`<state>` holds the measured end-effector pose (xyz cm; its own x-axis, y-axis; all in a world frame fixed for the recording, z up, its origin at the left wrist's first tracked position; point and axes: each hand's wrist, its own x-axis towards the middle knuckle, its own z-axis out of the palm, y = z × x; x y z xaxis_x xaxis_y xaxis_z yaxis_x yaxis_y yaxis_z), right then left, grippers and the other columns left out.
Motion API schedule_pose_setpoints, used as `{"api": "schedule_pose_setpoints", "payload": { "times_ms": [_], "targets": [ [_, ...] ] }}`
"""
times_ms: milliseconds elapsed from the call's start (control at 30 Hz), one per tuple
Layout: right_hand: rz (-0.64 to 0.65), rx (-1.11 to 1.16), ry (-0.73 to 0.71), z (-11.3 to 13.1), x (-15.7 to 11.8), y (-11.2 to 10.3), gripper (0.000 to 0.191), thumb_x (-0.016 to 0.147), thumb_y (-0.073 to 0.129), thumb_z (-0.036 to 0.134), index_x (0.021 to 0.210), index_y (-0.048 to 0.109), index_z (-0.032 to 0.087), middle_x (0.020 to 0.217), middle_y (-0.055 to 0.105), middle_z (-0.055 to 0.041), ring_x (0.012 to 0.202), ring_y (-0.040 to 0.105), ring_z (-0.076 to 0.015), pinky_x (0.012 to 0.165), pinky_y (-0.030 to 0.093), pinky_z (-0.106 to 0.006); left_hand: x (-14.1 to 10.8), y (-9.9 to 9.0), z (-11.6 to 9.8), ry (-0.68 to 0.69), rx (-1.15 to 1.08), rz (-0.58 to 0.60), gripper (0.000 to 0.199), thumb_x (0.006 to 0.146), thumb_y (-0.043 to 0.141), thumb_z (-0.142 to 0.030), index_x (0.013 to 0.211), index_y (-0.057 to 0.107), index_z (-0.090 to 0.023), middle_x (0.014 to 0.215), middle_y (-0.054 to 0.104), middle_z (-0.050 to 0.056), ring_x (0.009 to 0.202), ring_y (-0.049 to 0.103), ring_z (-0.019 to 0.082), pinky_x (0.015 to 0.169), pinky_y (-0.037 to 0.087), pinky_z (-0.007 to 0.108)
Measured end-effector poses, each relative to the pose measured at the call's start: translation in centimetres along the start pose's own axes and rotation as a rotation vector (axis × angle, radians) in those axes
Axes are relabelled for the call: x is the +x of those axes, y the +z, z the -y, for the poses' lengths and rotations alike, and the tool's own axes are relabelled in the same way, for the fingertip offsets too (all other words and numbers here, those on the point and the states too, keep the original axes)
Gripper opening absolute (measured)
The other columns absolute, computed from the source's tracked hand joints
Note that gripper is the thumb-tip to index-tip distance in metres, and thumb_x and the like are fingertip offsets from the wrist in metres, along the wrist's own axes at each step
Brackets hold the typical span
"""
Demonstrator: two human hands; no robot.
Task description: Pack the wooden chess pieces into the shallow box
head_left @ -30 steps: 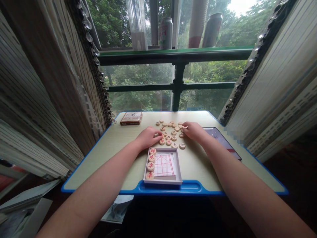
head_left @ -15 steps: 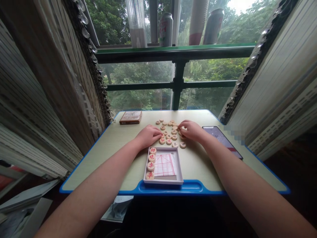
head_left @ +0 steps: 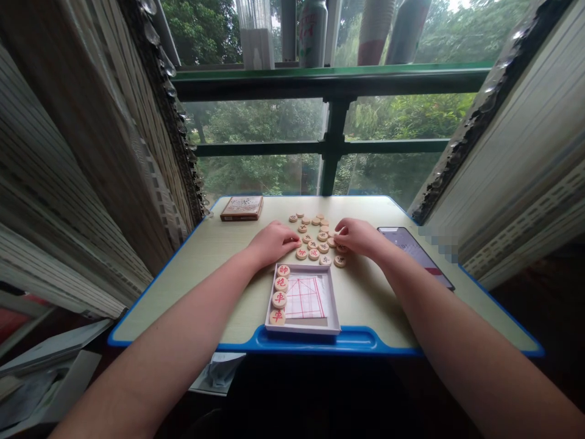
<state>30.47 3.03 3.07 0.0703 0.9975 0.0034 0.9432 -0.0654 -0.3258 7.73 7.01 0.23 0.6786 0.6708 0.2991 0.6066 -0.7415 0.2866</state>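
My left hand point(head_left: 276, 244) pinches a small wooden piece at its fingertips, left of a loose spread of round wooden chess pieces point(head_left: 313, 253). My right hand point(head_left: 357, 236) is at the right side of the spread, fingers bent together over pieces; what they hold, if anything, is hidden. Nearer to me sits an open white box point(head_left: 336, 305) with several red-marked pieces point(head_left: 280, 283) in a column along its left side. A folded white sheet with red lines point(head_left: 304, 297) lies in the box beside them.
At the back left of the blue-edged table point(head_left: 210, 274) lies a brown box point(head_left: 242, 208). A phone point(head_left: 414, 253) rests beyond my right wrist. Cans point(head_left: 313, 33) and stacked cups point(head_left: 375, 33) stand on the window ledge. Curtains hang on both sides.
The view has tilted slightly downward. My right hand has moved slightly away from the middle of the spread. My left hand remains at the left edge of the pieces.
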Motion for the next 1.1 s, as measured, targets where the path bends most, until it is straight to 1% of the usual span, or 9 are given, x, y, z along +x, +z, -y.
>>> {"api": "schedule_pose_setpoints", "payload": {
  "times_ms": [167,333,467,600,700,733,900,1000,1100],
  "targets": [
    [0.040,-0.040,-0.061,0.3,-0.3,0.0,0.025,0.075,0.061,0.033,0.093,0.067,0.017,0.087,0.071,-0.0062,0.072,0.062,-0.0160,0.059,0.042,-0.022,-0.1,0.0,-0.2,-0.030,0.002,-0.019,0.023,0.083,0.055,-0.033,0.092,0.071,-0.019,0.090,0.071,0.004,0.086,0.056,0.019,0.082,0.043,0.031],
    [0.040,0.049,-0.078,0.4,-0.3,0.3,0.034,0.072,0.062,0.025,0.105,0.064,0.017,0.091,0.070,-0.0050,0.069,0.061,-0.0138,0.058,0.042,-0.021,-0.2,-0.2,-0.5,-0.055,0.008,-0.011,0.022,0.081,0.055,-0.031,0.092,0.071,-0.019,0.089,0.071,0.003,0.088,0.056,0.020,0.083,0.044,0.031],
    [0.062,-0.034,-0.108,0.3,-0.3,0.3,0.029,0.067,0.060,0.014,0.094,0.068,0.019,0.091,0.069,-0.0036,0.070,0.060,-0.0135,0.058,0.041,-0.020,-0.2,-0.2,-0.4,-0.051,0.010,-0.013,0.023,0.082,0.055,-0.031,0.093,0.071,-0.019,0.089,0.071,0.004,0.088,0.055,0.020,0.083,0.044,0.032],
    [0.079,-0.100,-0.172,0.2,-0.6,-0.3,0.032,0.064,0.063,0.015,0.094,0.069,0.021,0.095,0.067,-0.0036,0.077,0.060,-0.0157,0.062,0.042,-0.021,-0.2,-0.3,-0.5,-0.044,0.028,-0.007,0.023,0.082,0.055,-0.031,0.092,0.071,-0.019,0.088,0.070,0.004,0.086,0.054,0.020,0.082,0.044,0.031],
    [0.118,-0.077,-0.203,0.3,-0.8,-0.6,0.034,0.065,0.064,0.017,0.098,0.068,0.022,0.100,0.065,-0.0042,0.080,0.060,-0.0161,0.065,0.043,-0.021,-0.2,-0.5,-0.6,-0.034,0.052,0.001,0.022,0.082,0.054,-0.030,0.092,0.071,-0.018,0.088,0.071,0.004,0.086,0.054,0.020,0.082,0.043,0.030],
    [0.104,-0.064,-0.195,0.3,-0.8,-0.6,0.033,0.067,0.063,0.019,0.099,0.068,0.021,0.102,0.065,-0.0049,0.080,0.060,-0.0160,0.065,0.044,-0.021,-0.2,-0.5,-0.6,-0.031,0.056,0.002,0.022,0.082,0.054,-0.029,0.092,0.071,-0.018,0.088,0.071,0.004,0.086,0.054,0.020,0.082,0.043,0.030],
    [-0.092,-0.108,-0.133,0.0,0.2,0.4,0.028,0.081,0.054,0.032,0.099,0.069,0.018,0.102,0.065,-0.0098,0.086,0.060,-0.0195,0.074,0.043,-0.026,-0.3,-0.6,-0.7,-0.010,0.062,0.005,0.022,0.083,0.053,-0.028,0.090,0.071,-0.018,0.087,0.071,0.005,0.085,0.054,0.020,0.082,0.043,0.031],
    [-0.061,-0.053,-0.088,-0.1,0.7,0.9,0.024,0.080,0.055,0.030,0.095,0.069,0.018,0.095,0.068,-0.0069,0.081,0.061,-0.0177,0.069,0.043,-0.024,-0.3,-0.5,-0.5,0.004,0.063,0.008,0.023,0.083,0.052,-0.028,0.089,0.071,-0.019,0.088,0.071,0.005,0.083,0.055,0.019,0.085,0.043,0.032],
    [-0.065,0.081,-0.050,-0.1,0.7,1.0,0.031,0.075,0.059,0.025,0.105,0.066,0.017,0.096,0.069,-0.0048,0.074,0.060,-0.0143,0.063,0.043,-0.021,-0.3,-0.4,-0.4,0.013,0.061,0.019,0.023,0.083,0.051,-0.028,0.090,0.071,-0.019,0.089,0.071,0.004,0.085,0.056,0.019,0.087,0.043,0.033]
  ]
}}
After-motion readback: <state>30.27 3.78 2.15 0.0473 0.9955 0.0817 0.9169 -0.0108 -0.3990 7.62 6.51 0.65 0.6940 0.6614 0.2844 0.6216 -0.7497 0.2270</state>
